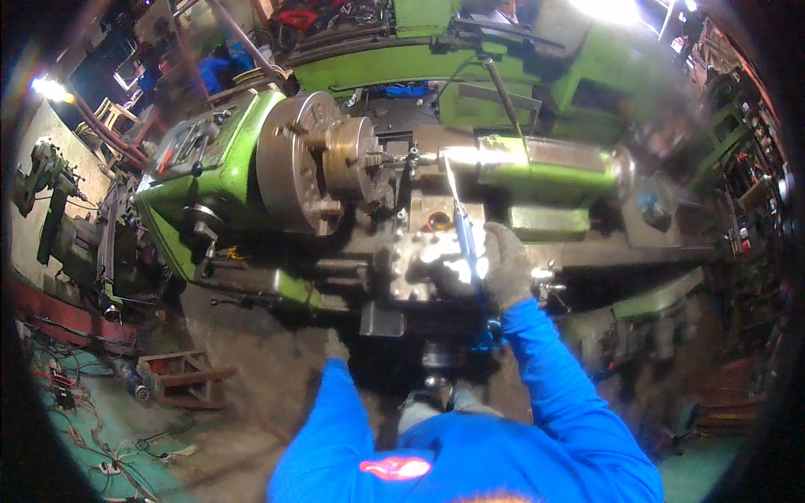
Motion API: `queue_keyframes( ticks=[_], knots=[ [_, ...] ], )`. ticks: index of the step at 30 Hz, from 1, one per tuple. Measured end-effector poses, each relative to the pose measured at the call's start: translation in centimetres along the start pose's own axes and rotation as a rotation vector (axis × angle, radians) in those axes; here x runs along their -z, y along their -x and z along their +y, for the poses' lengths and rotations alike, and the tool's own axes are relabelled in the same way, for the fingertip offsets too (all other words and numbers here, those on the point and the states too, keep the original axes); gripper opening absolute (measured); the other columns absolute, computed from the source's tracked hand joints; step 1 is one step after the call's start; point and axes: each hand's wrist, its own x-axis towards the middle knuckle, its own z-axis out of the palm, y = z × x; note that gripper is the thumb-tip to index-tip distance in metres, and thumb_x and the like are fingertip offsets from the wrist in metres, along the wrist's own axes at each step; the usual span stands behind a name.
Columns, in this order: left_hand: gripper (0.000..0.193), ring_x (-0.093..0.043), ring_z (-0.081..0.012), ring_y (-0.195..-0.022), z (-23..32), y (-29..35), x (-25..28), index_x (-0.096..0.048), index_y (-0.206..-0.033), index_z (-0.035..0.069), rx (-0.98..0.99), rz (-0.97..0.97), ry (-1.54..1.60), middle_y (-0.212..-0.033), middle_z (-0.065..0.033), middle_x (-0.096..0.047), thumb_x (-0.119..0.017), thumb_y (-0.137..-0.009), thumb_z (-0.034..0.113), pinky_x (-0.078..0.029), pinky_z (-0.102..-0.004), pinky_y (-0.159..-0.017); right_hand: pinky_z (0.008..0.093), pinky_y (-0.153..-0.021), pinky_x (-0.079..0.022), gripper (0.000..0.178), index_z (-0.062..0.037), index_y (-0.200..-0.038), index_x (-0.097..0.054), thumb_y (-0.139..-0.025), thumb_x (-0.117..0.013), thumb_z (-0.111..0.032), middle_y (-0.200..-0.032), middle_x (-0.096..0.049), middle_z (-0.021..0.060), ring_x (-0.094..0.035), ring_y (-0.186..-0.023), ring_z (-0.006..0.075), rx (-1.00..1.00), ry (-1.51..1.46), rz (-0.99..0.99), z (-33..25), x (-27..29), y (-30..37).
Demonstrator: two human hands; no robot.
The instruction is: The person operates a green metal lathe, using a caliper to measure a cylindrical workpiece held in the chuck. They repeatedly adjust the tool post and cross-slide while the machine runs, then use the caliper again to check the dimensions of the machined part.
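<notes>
My right hand [506, 267], in a grey work glove, is closed at a blue air blow gun [465, 236] with a long thin metal nozzle. The nozzle points up and away toward the bright tailstock quill [478, 157] of a green lathe. Below the grip a blue hose runs down past the carriage. My left hand [335, 345], also gloved, is low at the lathe's front edge, left of a small grey block [382, 320]; its fingers are too small and dark to read. In the chuck [293, 163] sits a round metal workpiece [350, 159].
The shiny tool-post plate [428, 260] with bolts lies between chuck and tailstock [549, 172]. Carriage handles [547, 285] stick out right of my right hand. A reddish frame [183, 377] and loose cables [92, 419] lie on the floor at left. Another green machine [360, 71] stands behind.
</notes>
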Motion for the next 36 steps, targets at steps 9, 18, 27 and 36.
queue_keyframes(
  ticks=[9, 18, 27, 36],
  knots=[
    [0.064, -0.067, -0.0288, -0.105, -1.8, -6.0, 0.3, -0.052, -0.144, 0.016, 0.638, -0.159, 1.588, -0.123, -0.0088, -0.068, -0.056, -0.098, 0.06, -0.053, -0.0392, -0.09, 0.046, -0.096, -0.052, 0.026, -0.005, -0.117, -0.07, -0.103, -0.056, -0.022, -0.114, -0.071, 0.0186, -0.067, -0.108, 0.0383, -0.105, -0.073, -0.037, -0.4, 0.3, -0.1],
    [0.061, -0.055, -0.0365, -0.127, 5.3, -6.1, 5.3, -0.061, -0.136, 0.004, 0.147, 0.376, 0.053, -0.14, -0.023, -0.058, -0.062, -0.097, 0.051, -0.048, -0.0471, -0.105, 0.046, -0.107, -0.047, 0.054, -0.0023, -0.137, -0.061, -0.095, -0.069, -0.036, -0.129, -0.065, 0.0221, -0.062, -0.12, 0.0372, -0.028, -0.279, -0.121, -1.6, 2.7, -0.3],
    [0.041, -0.065, -0.0423, -0.115, 8.4, -8.9, 6.0, -0.062, -0.126, -0.006, 0.28, 0.334, -0.07, -0.124, -0.0294, -0.067, -0.066, -0.097, 0.023, -0.053, -0.0476, -0.099, 0.0538, -0.114, -0.04, 0.08, -0.0044, -0.13, -0.065, -0.073, -0.084, -0.056, -0.141, -0.056, 0.0246, -0.051, -0.132, 0.0429, 0.048, 0.456, -0.33, -5.7, 2.4, -1.2],
    [0.033, -0.07, -0.0373, -0.109, -0.2, -6.5, -1.5, -0.064, -0.124, 0.001, 0.21, 0.24, -0.301, -0.123, -0.0207, -0.07, -0.06, -0.097, 0.021, -0.059, -0.046, -0.086, 0.0452, -0.096, -0.053, 0.045, -0.0049, -0.121, -0.072, -0.079, -0.084, -0.017, -0.12, -0.072, 0.016, -0.068, -0.106, 0.0327, 0.245, 0.255, 0.057, -4.2, 1.3, -0.3]
  ],
)
